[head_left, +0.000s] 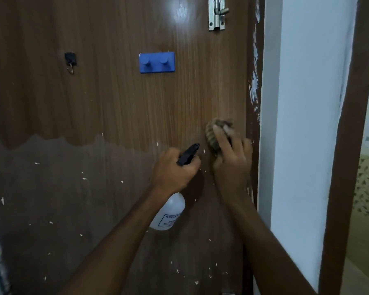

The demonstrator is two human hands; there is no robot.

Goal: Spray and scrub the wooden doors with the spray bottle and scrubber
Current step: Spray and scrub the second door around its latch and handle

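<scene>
Both hands work at the door (115, 116): the right hand (232, 160) presses a scrubber (214, 133) flat against the wood near the right edge, fingers spread over it, while the left hand (174, 169) is clamped round the neck of a spray bottle (168, 213), nozzle aimed at the door. By my judgement the job is partway. The lower half looks dull and speckled with pale flecks, the upper half around the blue hooks (157, 62) and bolt (217, 13) seems untouched.
</scene>
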